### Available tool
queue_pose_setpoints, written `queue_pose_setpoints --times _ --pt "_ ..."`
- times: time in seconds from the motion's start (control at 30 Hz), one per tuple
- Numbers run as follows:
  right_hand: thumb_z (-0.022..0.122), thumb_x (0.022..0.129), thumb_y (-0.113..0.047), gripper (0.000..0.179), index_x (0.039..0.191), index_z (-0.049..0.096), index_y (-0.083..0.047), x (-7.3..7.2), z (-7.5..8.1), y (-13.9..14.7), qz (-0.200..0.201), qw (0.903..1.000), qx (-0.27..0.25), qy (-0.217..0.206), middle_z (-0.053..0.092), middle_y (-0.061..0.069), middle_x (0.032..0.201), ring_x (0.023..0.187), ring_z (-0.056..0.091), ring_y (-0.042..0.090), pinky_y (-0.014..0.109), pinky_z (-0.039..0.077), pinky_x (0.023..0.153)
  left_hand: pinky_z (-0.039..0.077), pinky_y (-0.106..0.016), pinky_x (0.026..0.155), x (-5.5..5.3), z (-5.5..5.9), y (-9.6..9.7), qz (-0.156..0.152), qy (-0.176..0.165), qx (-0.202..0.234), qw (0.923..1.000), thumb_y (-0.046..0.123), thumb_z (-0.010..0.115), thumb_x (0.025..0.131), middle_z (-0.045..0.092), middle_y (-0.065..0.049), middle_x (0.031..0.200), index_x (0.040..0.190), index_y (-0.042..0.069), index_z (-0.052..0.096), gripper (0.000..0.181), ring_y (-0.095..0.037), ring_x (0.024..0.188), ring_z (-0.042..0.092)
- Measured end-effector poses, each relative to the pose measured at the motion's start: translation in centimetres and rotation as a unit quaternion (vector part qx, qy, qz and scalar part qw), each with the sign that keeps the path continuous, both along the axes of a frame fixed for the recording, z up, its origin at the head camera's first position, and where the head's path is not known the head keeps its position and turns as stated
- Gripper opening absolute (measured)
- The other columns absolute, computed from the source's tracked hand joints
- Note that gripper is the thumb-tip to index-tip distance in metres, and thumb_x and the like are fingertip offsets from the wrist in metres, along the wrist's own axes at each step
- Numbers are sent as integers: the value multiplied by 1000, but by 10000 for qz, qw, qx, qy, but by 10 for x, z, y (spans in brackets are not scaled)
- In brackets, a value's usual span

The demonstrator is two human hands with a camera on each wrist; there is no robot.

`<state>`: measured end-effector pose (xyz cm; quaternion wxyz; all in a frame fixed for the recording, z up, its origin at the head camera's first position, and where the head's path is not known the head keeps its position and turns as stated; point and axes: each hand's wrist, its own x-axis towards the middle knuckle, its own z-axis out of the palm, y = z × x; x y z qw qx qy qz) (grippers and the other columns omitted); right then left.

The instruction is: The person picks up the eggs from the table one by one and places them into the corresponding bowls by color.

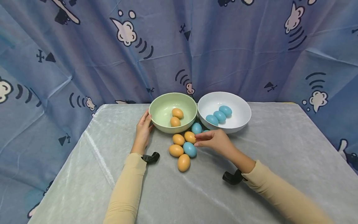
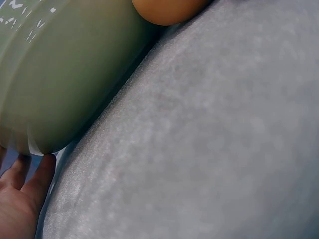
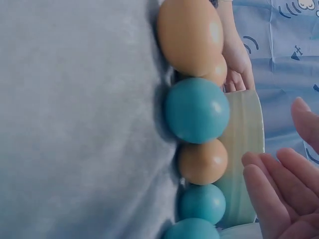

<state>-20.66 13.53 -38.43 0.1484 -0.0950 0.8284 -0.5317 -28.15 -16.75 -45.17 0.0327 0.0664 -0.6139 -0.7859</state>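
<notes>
My left hand (image 1: 143, 132) rests against the left side of a green bowl (image 1: 159, 123), its fingertips touching the outer wall in the left wrist view. Two orange eggs (image 1: 175, 121) lie inside this bowl. My right hand (image 1: 214, 140) hovers at the right of a loose group of eggs, with nothing between thumb and fingers. Its fingertips overlap the edge of an orange egg (image 1: 190, 137) in the head view. Close by lie a blue egg (image 1: 190, 149), another blue egg (image 1: 196, 128) by the bowls, and a third, partly hidden behind the right hand.
A white bowl (image 1: 240, 119) with three blue eggs (image 1: 219, 116) stands right beside the green one. Several orange eggs (image 1: 183, 162) lie on the grey cloth-covered table (image 1: 167, 199). A patterned blue curtain (image 1: 173, 46) hangs behind the table.
</notes>
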Motion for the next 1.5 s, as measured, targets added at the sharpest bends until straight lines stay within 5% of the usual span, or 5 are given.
queue_pose_setpoints --times 0.47,0.73,1.5 --pt "84 80 -29 45 117 74 -5 11 -21 7 96 9991 419 -71 75 9 114 112 69 23 33 57 90 35 -41 120 -1 -2 0 62 -22 45 10000 36 52 104 35 7 162 155 24 37 55 -14 145 38" --pt "85 80 -24 53 121 69 4 13 -29 1 224 9994 222 -143 72 17 118 113 69 28 32 59 89 35 -41 120 -1 -3 -1 -10 15 23 10000 38 52 104 33 7 162 156 24 35 57 -14 146 38" --pt "87 77 -21 53 120 70 4 8 -36 -13 43 9995 308 -17 73 17 116 112 69 28 30 60 86 33 -41 121 -2 -2 -1 -65 -7 27 10000 35 49 105 31 6 163 156 23 33 55 -14 148 33"
